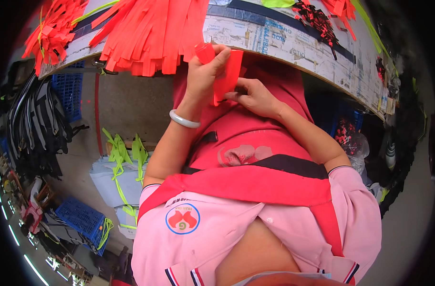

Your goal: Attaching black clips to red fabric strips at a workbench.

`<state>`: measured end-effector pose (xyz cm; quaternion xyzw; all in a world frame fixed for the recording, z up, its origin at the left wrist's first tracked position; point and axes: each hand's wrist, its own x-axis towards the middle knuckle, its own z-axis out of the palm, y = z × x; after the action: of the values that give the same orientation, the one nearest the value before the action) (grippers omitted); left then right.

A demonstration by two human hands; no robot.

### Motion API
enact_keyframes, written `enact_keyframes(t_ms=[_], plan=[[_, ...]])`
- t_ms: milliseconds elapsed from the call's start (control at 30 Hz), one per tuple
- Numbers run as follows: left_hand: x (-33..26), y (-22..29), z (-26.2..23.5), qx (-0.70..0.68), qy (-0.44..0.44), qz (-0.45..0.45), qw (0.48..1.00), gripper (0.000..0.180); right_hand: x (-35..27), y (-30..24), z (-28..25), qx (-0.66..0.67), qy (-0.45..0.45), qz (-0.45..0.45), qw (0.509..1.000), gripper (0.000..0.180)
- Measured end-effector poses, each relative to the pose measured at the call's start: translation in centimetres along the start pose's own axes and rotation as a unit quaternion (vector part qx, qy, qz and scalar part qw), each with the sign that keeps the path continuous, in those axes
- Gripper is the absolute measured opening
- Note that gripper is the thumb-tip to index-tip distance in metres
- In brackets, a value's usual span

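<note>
My left hand [204, 72] grips a bright red-orange strap [231, 71], folded over near its top end, just below the table edge. A pale bangle [183, 119] sits on that wrist. My right hand [253, 95] pinches the lower part of the same strap, fingers closed on its edge. Both hands work over my lap, which is covered by a red apron [255, 138].
A pile of red-orange straps [146, 28] hangs over the paper-covered table edge [284, 45]. More red straps [53, 28] lie at left, small black-and-red pieces [317, 19] at right. Black straps [34, 124], blue crates [79, 217] and lime-green straps [119, 155] are on the floor at left.
</note>
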<state>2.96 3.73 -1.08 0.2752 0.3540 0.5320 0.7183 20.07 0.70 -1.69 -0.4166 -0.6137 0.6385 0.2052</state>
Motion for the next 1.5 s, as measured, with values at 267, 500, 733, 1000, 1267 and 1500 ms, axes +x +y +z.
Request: enact_keyframes(t_ms=[267,500,733,1000,1267,1500], plan=[[-2.4,-1.6,-6.1,-0.171,0.11,-0.043,0.978,0.011,7.8,-12.8,-5.0,0.057,0.048,-0.078,0.994,0.022],[-2.7,-2.8,-6.5,-0.226,0.06,-0.077,0.969,0.011,22.0,-9.9,-8.7,-0.051,0.174,-0.053,0.982,0.027],[-3.7,-0.3,-5.8,-0.122,0.036,-0.077,0.989,0.013,14.1,-7.3,-4.0,0.012,0.024,0.009,1.0,0.025],[-2.3,-1.2,-5.0,-0.125,0.045,-0.099,0.986,0.013,13.9,-3.1,-2.5,-0.405,0.116,-0.118,0.899,0.026],[-2.7,-0.2,-3.8,-0.077,0.056,-0.076,0.993,0.012,12.5,-6.7,-2.9,-0.227,0.024,-0.145,0.963,0.021],[-1.4,-2.1,-3.9,-0.016,0.036,-0.103,0.994,0.012,8.0,-7.0,-0.5,-0.222,0.005,-0.144,0.964,0.019]])
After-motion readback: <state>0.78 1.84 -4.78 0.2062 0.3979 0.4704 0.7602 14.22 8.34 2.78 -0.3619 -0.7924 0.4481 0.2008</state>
